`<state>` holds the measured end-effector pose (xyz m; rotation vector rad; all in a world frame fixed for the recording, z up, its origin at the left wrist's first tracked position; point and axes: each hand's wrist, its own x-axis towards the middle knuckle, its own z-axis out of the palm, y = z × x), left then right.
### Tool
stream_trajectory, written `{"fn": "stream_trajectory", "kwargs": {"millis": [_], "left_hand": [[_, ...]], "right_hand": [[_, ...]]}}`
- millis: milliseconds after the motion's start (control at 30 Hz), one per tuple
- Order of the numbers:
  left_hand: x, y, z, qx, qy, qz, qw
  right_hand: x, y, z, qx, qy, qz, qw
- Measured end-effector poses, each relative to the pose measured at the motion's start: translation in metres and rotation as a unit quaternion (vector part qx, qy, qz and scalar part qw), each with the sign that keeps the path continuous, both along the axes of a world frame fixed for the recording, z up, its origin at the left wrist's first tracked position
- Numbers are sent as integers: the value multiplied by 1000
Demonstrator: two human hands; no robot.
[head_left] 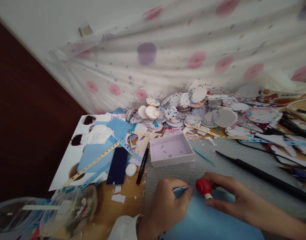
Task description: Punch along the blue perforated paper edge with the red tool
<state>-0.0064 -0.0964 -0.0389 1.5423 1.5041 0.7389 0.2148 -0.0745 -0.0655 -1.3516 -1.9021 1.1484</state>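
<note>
Pinched between the thumb and fingers of my right hand (236, 195) is a small red craft punch (203, 187) with a white end, held just above a sheet of blue paper (212, 221). My left hand (169, 200) is closed on the upper left edge of that paper, where a row of small holes shows near the thumb. The sheet lies on a grey bubbled mat (167, 175). Beyond my hands stands a shallow pale box (171, 163) with a few blue paper bits inside. The underside of the punch is hidden by my fingers.
A heap of round paper discs (171, 113) lines the curtain. At left lie a phone (117, 166), a black marker (143, 166), punched strips (93, 163) and a clear plastic cup (59, 213). A black pen-shaped tool (255, 171) with a cord lies at right.
</note>
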Motion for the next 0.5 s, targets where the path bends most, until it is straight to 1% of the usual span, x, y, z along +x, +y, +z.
{"fn": "stream_trajectory", "kwargs": {"millis": [100, 133, 267, 367, 433, 500], "left_hand": [[0, 1, 2, 15, -22, -3, 1000], [0, 1, 1, 17, -24, 0, 1000], [-1, 0, -3, 22, 2, 10, 1000], [-1, 0, -6, 28, 6, 0, 1000], [-1, -1, -8, 36, 2, -8, 999], [1, -2, -9, 49, -3, -8, 999]], "right_hand": [[-1, 6, 7, -61, -2, 86, 994], [-1, 8, 10, -72, -3, 97, 993], [-3, 14, 24, -84, 6, 113, 990], [-4, 16, 34, -84, -17, 154, 984], [-4, 17, 36, -79, -34, 169, 982], [-4, 16, 33, -68, -37, 162, 984]]}}
